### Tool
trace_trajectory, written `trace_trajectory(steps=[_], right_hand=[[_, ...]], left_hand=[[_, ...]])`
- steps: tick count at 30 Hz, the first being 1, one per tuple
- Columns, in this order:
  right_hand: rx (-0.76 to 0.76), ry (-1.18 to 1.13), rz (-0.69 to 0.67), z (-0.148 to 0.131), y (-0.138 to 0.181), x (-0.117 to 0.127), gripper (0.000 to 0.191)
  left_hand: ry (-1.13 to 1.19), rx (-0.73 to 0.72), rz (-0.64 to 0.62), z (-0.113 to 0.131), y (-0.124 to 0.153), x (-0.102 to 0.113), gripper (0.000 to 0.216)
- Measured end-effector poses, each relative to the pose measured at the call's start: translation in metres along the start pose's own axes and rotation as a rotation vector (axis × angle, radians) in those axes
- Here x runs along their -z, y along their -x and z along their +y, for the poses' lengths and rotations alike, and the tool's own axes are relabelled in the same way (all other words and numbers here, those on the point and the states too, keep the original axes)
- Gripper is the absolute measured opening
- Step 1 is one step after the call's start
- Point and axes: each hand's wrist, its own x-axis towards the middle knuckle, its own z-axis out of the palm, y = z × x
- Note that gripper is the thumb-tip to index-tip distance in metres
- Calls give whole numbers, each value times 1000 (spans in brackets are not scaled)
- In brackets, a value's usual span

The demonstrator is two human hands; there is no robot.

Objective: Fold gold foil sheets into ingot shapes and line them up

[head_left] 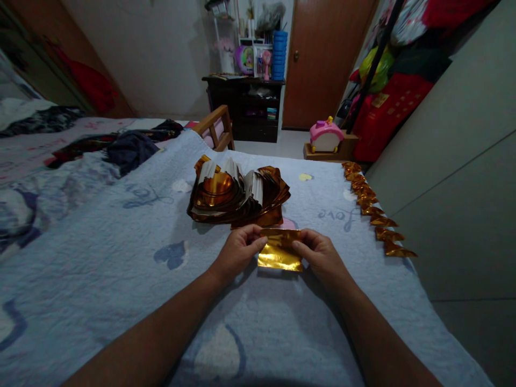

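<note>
A shiny gold foil paper (280, 257) is stretched between my two hands, just above the blue bedspread. My left hand (241, 248) pinches its left edge between thumb and fingers. The right edge is gripped the same way by my right hand (320, 251). Beyond my hands lies a loose stack of gold foil sheets (217, 188) with white undersides, bent and fanned open. Along the bed's right edge runs a row of folded gold foil pieces (368, 207), several of them, with pointed ends.
The light blue bedspread (121, 279) spreads under everything. Crumpled dark clothes (133, 150) lie to the far left. A wooden chair back (220, 126) stands past the bed's far edge, near a dark cabinet (242, 118). A pink toy case (325, 137) sits by the door (322, 64). A pale wardrobe (455, 161) borders the right side.
</note>
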Motion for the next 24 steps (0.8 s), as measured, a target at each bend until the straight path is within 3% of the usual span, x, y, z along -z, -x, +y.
trace_trajectory(steps=[13,19,24], right_hand=[[-37,-150,-70,-6,6,-7,38],[-26,-151,-96,-5,7,-9,34],[-19,-207,-128,-1,9,-7,38]], left_hand=[[96,20,-11,5,3,-1,40],[83,-10,-28,11,4,-2,25],[64,-11,-35,9,4,-2,26]])
